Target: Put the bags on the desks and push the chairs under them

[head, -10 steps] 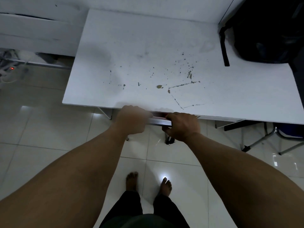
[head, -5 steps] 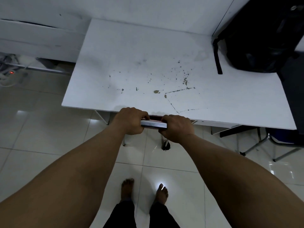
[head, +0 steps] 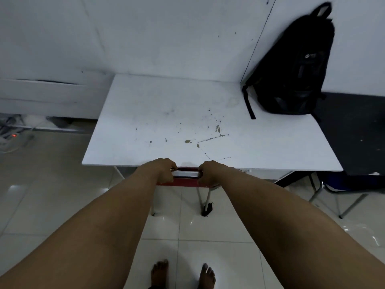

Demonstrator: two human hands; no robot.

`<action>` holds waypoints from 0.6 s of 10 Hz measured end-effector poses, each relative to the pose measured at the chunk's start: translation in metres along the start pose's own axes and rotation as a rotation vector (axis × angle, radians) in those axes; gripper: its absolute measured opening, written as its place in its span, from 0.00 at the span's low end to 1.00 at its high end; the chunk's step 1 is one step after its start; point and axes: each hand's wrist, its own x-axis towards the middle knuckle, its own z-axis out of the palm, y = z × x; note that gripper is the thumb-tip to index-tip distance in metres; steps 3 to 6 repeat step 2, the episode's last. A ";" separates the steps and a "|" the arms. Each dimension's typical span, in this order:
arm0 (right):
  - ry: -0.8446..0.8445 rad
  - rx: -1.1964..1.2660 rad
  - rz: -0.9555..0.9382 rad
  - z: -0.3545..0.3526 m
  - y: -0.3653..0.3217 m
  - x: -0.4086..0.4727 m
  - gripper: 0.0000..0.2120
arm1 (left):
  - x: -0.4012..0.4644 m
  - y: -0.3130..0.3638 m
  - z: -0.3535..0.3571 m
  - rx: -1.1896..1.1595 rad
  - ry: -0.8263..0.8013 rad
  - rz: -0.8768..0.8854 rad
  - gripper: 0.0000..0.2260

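A white, paint-chipped desk [head: 166, 122] carries a black backpack [head: 295, 69] at its far right corner.

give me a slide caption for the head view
Both hands, left and right, grip the red chair's metal top rail at the white desk; black backpack rests on it.

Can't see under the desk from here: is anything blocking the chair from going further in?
Nothing visible does. Both hands, left and right, grip the chair bar at the white desk edge; underneath is mostly hidden.
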 end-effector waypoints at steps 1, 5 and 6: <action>-0.018 -0.065 0.025 -0.019 -0.007 -0.009 0.19 | -0.018 0.005 -0.020 0.044 0.005 -0.047 0.23; 0.012 -0.064 0.045 -0.042 -0.012 -0.017 0.17 | -0.037 0.014 -0.045 0.014 0.049 -0.084 0.20; 0.012 -0.064 0.045 -0.042 -0.012 -0.017 0.17 | -0.037 0.014 -0.045 0.014 0.049 -0.084 0.20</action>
